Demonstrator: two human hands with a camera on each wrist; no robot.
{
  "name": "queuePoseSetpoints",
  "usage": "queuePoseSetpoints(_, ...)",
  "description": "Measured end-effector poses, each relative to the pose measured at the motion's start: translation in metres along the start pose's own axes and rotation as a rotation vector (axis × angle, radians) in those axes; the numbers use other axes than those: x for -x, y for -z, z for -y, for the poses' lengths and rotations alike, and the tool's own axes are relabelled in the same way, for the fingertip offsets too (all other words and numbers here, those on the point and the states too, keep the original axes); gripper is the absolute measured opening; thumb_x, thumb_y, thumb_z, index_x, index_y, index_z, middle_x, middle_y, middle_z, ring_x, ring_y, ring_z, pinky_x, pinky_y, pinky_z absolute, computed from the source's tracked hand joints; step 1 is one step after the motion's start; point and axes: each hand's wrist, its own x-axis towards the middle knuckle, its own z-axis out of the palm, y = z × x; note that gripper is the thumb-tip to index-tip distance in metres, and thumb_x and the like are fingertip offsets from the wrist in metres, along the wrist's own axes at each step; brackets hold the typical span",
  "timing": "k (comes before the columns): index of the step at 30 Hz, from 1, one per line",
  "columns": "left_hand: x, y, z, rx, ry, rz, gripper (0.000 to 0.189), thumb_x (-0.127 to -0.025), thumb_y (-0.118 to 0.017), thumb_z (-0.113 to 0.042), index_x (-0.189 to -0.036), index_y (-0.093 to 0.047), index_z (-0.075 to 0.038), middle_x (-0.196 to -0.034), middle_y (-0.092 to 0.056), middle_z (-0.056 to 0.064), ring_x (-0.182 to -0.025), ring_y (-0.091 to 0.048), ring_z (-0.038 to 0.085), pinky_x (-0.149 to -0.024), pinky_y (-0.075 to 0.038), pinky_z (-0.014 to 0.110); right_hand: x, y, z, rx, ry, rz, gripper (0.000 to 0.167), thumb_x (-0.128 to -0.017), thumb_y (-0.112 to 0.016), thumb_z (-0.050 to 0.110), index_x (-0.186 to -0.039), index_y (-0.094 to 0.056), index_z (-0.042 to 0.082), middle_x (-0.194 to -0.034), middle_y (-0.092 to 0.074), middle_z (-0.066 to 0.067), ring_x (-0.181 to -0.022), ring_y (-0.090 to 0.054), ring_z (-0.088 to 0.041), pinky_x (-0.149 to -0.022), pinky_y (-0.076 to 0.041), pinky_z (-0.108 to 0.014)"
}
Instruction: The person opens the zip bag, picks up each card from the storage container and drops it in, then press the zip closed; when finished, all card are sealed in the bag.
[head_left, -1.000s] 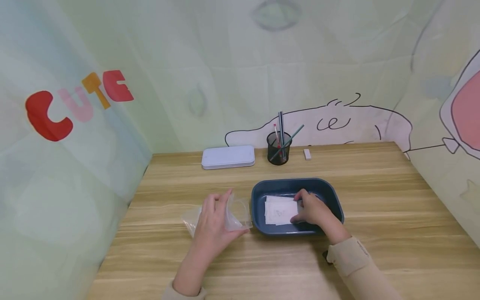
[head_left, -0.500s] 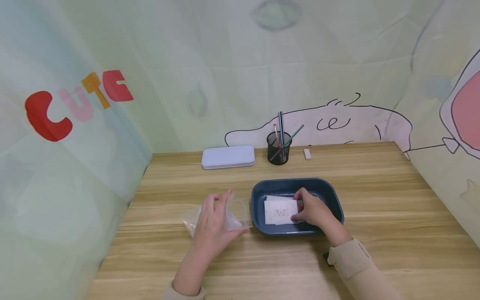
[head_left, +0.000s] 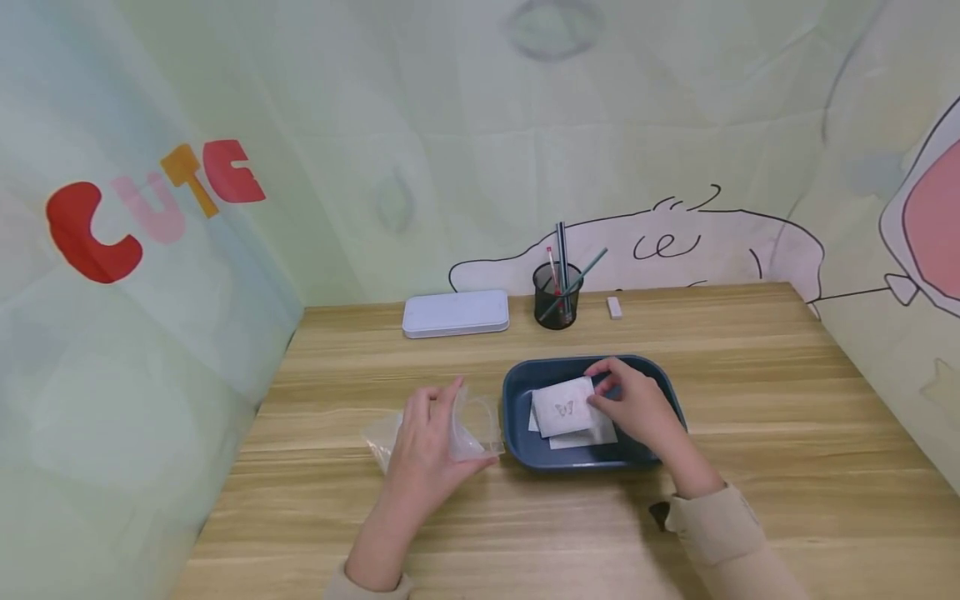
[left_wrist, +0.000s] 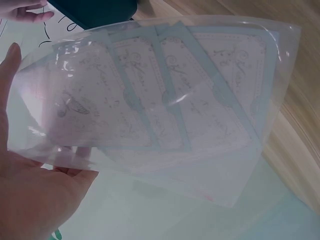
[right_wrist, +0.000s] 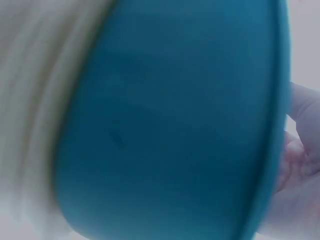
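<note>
My left hand [head_left: 423, 454] grips a clear plastic bag [head_left: 477, 425], fingers on one side of its mouth and thumb on the other, so the mouth gapes toward the tray. Through the bag's film the left wrist view shows several pale cards [left_wrist: 200, 110] with blue edges and printed lettering. Over the dark blue tray [head_left: 525, 454], my right hand [head_left: 641, 408] pinches a white card [head_left: 564, 410] with a small butterfly on it by its right side. That card is tilted above other white cards [head_left: 592, 437] lying in the tray. The tray's outer wall [right_wrist: 170, 125] fills most of the right wrist view.
Along the table's back edge stand a white flat case [head_left: 456, 315], a black mesh pen cup [head_left: 556, 308] with pens and pencils, and a small pale eraser [head_left: 615, 308]. A printed cloth backdrop [head_left: 450, 167] rises behind the table and along its sides.
The right hand has lifted the butterfly card off the pile and turned it slightly, uncovering the cards beneath. The left hand and bag have stayed in place.
</note>
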Motion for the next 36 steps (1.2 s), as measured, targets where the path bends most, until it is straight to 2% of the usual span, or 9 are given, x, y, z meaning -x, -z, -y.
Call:
queuePoseSetpoints(8, -0.001, 0.002, -0.001, -0.013, -0.001, 0.001, 0.108, -0.049, -0.095, -0.040, -0.139, -0.046, -0.007, -0.113, -0.045, 0.013, -0.103, -0.045, 0.027, -0.086, -0.047, 0.042, 0.005, 0.016, 0.014, -0.043, 0.085, -0.085, 0.034, -0.083, -0.076, 0.010, -0.114, -0.061, 0.012, -0.084, -0.063, -0.001, -0.065, -0.050, -0.020, -0.056, -0.043, -0.029)
queuePoseSetpoints(16, -0.002, 0.002, -0.002, -0.015, -0.011, 0.001, 0.108, -0.048, -0.096, -0.037, -0.138, -0.045, -0.007, -0.113, -0.045, 0.013, -0.102, -0.045, 0.027, -0.085, -0.047, 0.042, 0.011, 0.034, 0.033, -0.181, 0.092, -0.090, 0.036, -0.086, -0.073, 0.010, -0.119, -0.059, 0.011, -0.086, -0.065, -0.004, -0.064, -0.048, -0.024, -0.050, -0.040, -0.026)
queuePoseSetpoints(23, -0.003, 0.003, -0.004, -0.013, 0.002, 0.013, 0.109, -0.049, -0.096, -0.036, -0.140, -0.044, -0.008, -0.114, -0.044, 0.013, -0.103, -0.045, 0.027, -0.085, -0.047, 0.042, 0.016, 0.041, 0.043, -0.269, 0.154, -0.113, 0.034, -0.086, -0.073, 0.010, -0.117, -0.060, 0.010, -0.085, -0.066, -0.005, -0.060, -0.048, -0.022, -0.048, -0.038, -0.024)
queuePoseSetpoints(29, -0.004, 0.003, -0.005, -0.015, 0.004, 0.012, 0.110, -0.048, -0.095, -0.038, -0.140, -0.044, -0.006, -0.114, -0.044, 0.013, -0.103, -0.045, 0.027, -0.087, -0.047, 0.042, 0.022, 0.043, 0.053, -0.334, 0.187, -0.088, 0.036, -0.085, -0.074, 0.015, -0.119, -0.060, 0.013, -0.087, -0.067, -0.003, -0.061, -0.049, -0.021, -0.050, -0.039, -0.024)
queuePoseSetpoints(36, -0.005, 0.002, -0.006, 0.001, -0.008, 0.001, 0.111, -0.047, -0.096, -0.036, -0.140, -0.044, -0.006, -0.115, -0.044, 0.014, -0.103, -0.045, 0.028, -0.087, -0.046, 0.041, 0.028, 0.034, 0.062, -0.336, 0.247, -0.021, 0.034, -0.085, -0.074, 0.013, -0.116, -0.061, 0.016, -0.087, -0.065, 0.003, -0.058, -0.046, -0.019, -0.048, -0.037, -0.024)
